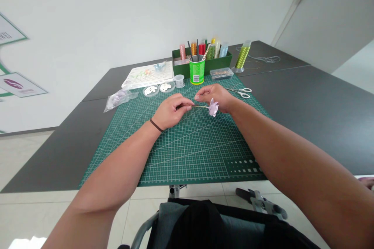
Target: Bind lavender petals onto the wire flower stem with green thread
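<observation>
A small lilac artificial flower (213, 107) is held sideways above the green cutting mat (187, 151), its bloom toward the right. Its thin stem (200, 106) runs left into my left hand (172, 111), whose thumb and fingers pinch it. My right hand (216, 95) is just behind the bloom, with thumb and fingertips pressed together near the stem. Whatever those fingertips hold, perhaps something very fine, is too small to make out. White-handled scissors (243, 92) lie on the mat to the right of my right hand.
Behind my hands stand a green cup (197, 71) of tools, a dark green box (223, 62) of thread spools and a clear case (221, 73). Small dishes (151, 90), a plastic bag (117, 99) and a white board (148, 74) lie left. A yellow-green spool (243, 56) stands right.
</observation>
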Demonstrator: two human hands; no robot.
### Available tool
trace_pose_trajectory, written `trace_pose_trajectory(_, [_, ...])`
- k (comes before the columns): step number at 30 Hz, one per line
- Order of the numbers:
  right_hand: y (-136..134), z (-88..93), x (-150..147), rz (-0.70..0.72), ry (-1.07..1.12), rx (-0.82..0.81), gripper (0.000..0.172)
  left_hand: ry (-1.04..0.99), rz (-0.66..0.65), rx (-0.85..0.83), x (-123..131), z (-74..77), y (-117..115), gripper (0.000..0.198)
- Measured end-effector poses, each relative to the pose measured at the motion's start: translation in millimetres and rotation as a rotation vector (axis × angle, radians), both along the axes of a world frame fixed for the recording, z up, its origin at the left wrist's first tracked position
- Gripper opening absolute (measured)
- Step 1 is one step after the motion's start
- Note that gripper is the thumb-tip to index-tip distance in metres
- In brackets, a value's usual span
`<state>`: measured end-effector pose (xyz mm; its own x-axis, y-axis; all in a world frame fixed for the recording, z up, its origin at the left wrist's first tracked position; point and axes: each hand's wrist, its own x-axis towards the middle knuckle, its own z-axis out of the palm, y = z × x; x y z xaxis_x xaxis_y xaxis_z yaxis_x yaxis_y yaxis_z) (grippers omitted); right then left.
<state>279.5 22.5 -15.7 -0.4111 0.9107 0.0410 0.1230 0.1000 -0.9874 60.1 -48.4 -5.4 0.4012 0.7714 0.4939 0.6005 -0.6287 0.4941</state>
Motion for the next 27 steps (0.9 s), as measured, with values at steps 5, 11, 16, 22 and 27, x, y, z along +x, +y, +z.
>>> trace_pose_trajectory(5, [-1, -0.7, -4, 0.015, 0.023, 0.063, 0.035, -0.284, 0.044, -0.121, 3, -3.0, 2, 0.008])
trace_pose_trajectory(11, [-8, 4.7, -4, 0.008, -0.025, 0.172, 0.035, -0.607, -0.007, -0.301, 7, -8.1, 7, 0.01])
trace_pose_trajectory(16, [-10, 3.4, -9, -0.009, -0.022, 0.111, 0.02, -0.877, -0.029, -0.446, 13, -6.0, 8, 0.019])
trace_pose_trajectory(22, [-9, -0.8, -15, -0.027, 0.025, 0.103, 0.02, -1.063, -0.047, -0.595, 16, 1.7, 6, 0.027])
trace_pose_trajectory(27, [-15, 2.9, -22, -0.045, 0.146, 0.1, 0.03, -1.163, -0.014, -0.667, 13, 8.9, 5, 0.02])
